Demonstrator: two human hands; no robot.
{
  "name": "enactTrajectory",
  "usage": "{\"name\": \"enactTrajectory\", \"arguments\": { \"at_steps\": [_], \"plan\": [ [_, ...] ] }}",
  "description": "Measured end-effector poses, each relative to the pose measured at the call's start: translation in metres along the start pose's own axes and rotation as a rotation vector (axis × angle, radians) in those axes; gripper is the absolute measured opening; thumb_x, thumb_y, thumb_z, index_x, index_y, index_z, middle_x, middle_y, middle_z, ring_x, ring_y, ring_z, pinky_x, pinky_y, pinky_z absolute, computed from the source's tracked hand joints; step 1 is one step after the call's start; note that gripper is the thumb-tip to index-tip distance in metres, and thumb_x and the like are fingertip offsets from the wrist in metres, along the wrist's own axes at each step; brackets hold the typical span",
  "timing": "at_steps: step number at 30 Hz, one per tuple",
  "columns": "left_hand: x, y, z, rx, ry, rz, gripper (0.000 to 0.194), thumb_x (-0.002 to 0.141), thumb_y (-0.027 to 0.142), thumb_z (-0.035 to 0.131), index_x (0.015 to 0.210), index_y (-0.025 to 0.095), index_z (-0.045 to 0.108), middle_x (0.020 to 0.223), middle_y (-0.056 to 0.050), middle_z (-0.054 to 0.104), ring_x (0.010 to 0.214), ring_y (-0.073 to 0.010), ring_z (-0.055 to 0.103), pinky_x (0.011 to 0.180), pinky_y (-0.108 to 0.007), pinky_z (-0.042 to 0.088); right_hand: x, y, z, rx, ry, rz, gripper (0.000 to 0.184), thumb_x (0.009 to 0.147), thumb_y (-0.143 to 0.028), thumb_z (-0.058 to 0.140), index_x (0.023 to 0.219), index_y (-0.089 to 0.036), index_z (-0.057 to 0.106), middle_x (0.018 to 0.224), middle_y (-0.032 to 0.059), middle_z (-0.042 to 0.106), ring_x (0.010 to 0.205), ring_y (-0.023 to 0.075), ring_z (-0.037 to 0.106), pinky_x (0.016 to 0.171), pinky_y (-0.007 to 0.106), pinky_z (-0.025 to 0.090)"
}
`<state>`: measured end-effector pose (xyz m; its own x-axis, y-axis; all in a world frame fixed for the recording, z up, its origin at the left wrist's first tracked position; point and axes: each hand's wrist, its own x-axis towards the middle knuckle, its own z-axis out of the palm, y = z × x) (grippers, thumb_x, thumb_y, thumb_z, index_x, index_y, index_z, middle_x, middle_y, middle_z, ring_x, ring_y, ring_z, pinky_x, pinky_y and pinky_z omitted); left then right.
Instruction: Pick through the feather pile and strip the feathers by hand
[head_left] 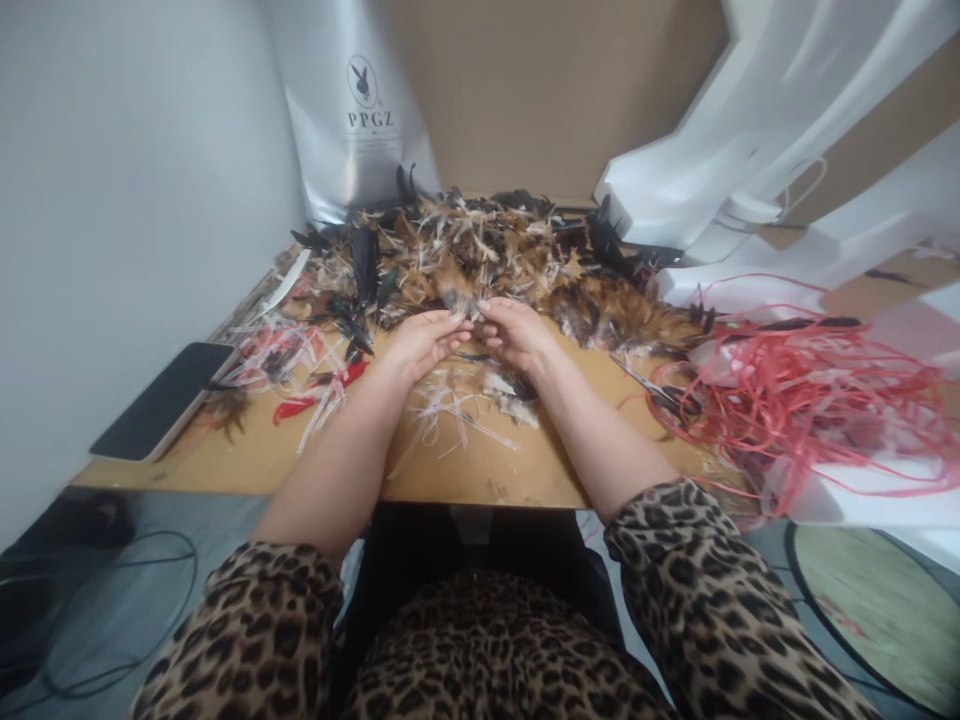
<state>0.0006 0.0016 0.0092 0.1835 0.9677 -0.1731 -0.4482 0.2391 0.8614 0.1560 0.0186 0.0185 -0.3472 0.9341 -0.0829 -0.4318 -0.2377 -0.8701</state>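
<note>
Both my hands meet over the middle of the table, in front of a wide heap of brown, white and black feathers (517, 235). Between my fingertips is a small brown feather tuft (454, 283) with a pale base. My left hand (426, 342) pinches it from the left, thumb against fingers. From the right, my right hand (514, 328) pinches the same tuft near its base. White ribbon strips (450, 412) and a few loose feathers lie on the tabletop just below my hands.
A phone (163, 402) lies at the left edge. Scissors (652, 388) rest right of my right forearm, beside a tangle of red and pink ribbon (817, 400). A silver bag (360, 130) and a cardboard panel (555, 90) stand behind. A round-topped stool (877, 600) is at lower right.
</note>
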Motion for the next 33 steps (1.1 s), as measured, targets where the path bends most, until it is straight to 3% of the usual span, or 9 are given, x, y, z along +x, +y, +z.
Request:
{"name": "enactTrajectory", "arguments": {
  "at_steps": [12, 18, 25, 33],
  "plan": [
    [-0.001, -0.001, 0.005, -0.059, 0.0, -0.028, 0.004, 0.074, 0.004, 0.062, 0.077, 0.004, 0.063, 0.067, -0.007, 0.067, 0.054, -0.0055, 0.062, 0.05, -0.01, 0.047, 0.003, 0.015, 0.006, -0.127, 0.107, -0.118, 0.038, 0.049, -0.038, 0.08, 0.064, -0.017, 0.052, 0.047, -0.0054, 0.052, 0.041, 0.0035, 0.036, 0.038, 0.016, 0.022],
    [0.002, -0.006, 0.003, 0.026, 0.047, 0.036, 0.01, 0.068, 0.007, 0.069, 0.077, 0.005, 0.065, 0.067, -0.007, 0.067, 0.057, -0.0068, 0.063, 0.053, -0.011, 0.049, 0.002, 0.016, 0.01, -0.205, 0.129, -0.221, 0.035, 0.051, -0.039, 0.078, 0.061, -0.016, 0.054, 0.049, -0.0054, 0.052, 0.045, 0.0039, 0.04, 0.044, 0.018, 0.03],
    [0.002, -0.006, 0.004, 0.041, 0.063, 0.052, 0.006, 0.07, 0.008, 0.066, 0.075, 0.006, 0.063, 0.065, -0.006, 0.066, 0.057, -0.0062, 0.062, 0.054, -0.012, 0.048, 0.002, 0.016, 0.008, -0.271, 0.135, -0.211, 0.032, 0.052, -0.036, 0.077, 0.063, -0.015, 0.056, 0.052, -0.0039, 0.056, 0.046, 0.0047, 0.044, 0.046, 0.019, 0.033],
    [0.002, -0.002, 0.005, -0.094, 0.132, 0.041, 0.006, 0.074, 0.002, 0.059, 0.073, 0.008, 0.057, 0.069, -0.007, 0.067, 0.056, -0.0065, 0.062, 0.053, -0.013, 0.048, 0.007, 0.019, 0.001, -0.247, 0.157, -0.187, 0.036, 0.055, -0.041, 0.076, 0.059, -0.017, 0.048, 0.044, -0.0062, 0.049, 0.04, 0.0045, 0.039, 0.041, 0.018, 0.026]
  ]
}}
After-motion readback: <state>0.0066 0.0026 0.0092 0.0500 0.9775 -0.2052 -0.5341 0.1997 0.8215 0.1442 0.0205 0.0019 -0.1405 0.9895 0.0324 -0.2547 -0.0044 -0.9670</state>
